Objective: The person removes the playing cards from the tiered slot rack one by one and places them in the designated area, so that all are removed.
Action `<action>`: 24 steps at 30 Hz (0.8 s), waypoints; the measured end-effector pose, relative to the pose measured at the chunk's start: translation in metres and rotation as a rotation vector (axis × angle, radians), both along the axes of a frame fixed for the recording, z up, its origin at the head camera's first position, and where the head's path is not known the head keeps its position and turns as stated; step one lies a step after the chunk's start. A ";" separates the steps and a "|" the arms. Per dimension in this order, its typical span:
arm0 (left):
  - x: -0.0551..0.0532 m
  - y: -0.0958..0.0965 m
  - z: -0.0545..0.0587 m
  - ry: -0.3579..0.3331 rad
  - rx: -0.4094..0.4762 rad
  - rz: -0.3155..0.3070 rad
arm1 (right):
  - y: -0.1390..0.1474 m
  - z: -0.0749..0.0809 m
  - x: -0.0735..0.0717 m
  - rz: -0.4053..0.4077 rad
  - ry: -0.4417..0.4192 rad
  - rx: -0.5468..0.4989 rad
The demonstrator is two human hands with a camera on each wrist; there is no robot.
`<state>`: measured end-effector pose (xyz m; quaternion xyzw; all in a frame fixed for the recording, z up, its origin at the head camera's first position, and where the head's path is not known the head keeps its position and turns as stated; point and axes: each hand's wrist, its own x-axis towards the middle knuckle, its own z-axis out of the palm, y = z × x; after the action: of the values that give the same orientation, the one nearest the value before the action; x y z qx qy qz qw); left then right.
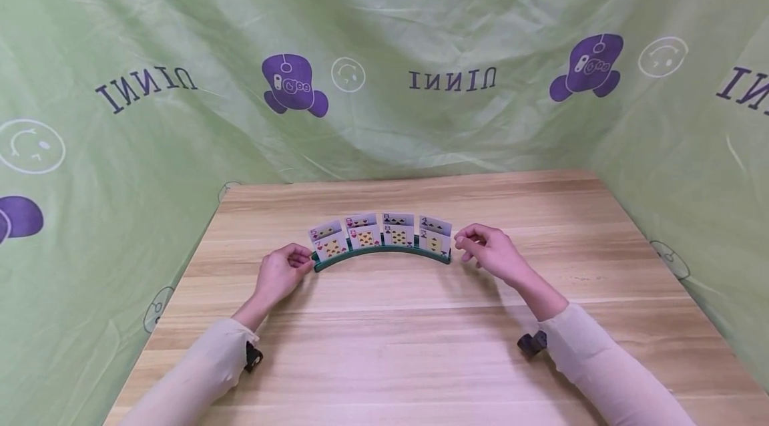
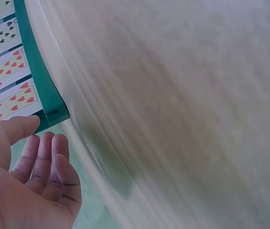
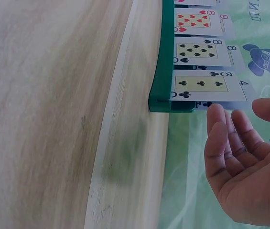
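Observation:
A curved green card holder [image 1: 381, 249] stands on the wooden table, with playing cards upright in two overlapping rows. Its front row includes a seven of hearts [image 1: 332, 249], an eight of hearts [image 3: 192, 21], an eight of spades [image 3: 197, 50] and a three of clubs [image 3: 200, 85]. My left hand [image 1: 280, 274] is at the holder's left end, its thumb at the corner and the other fingers loosely bent below. Beside the right end, my right hand [image 1: 489, 251] has thumb and fingers apart with nothing between them, close to a four card [image 3: 244, 90] behind the three.
The wooden tabletop [image 1: 384, 346] extends around the holder. A green cloth [image 1: 384, 132] with purple figures and lettering hangs behind and at both sides. Small black devices sit under both sleeves, such as the right one [image 1: 531, 344].

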<state>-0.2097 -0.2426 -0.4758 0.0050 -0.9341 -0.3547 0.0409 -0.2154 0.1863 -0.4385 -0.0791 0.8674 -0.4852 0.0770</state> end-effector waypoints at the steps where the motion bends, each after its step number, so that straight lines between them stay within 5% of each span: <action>1: 0.000 0.000 0.000 0.000 0.001 0.001 | 0.000 0.000 0.000 0.004 0.003 -0.001; 24: -0.001 0.006 0.000 -0.017 0.008 0.013 | -0.012 -0.007 0.000 -0.061 -0.047 -0.093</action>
<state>-0.2102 -0.2369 -0.4758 0.0142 -0.9329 -0.3581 0.0354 -0.2152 0.1741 -0.4459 -0.0449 0.8439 -0.5288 0.0790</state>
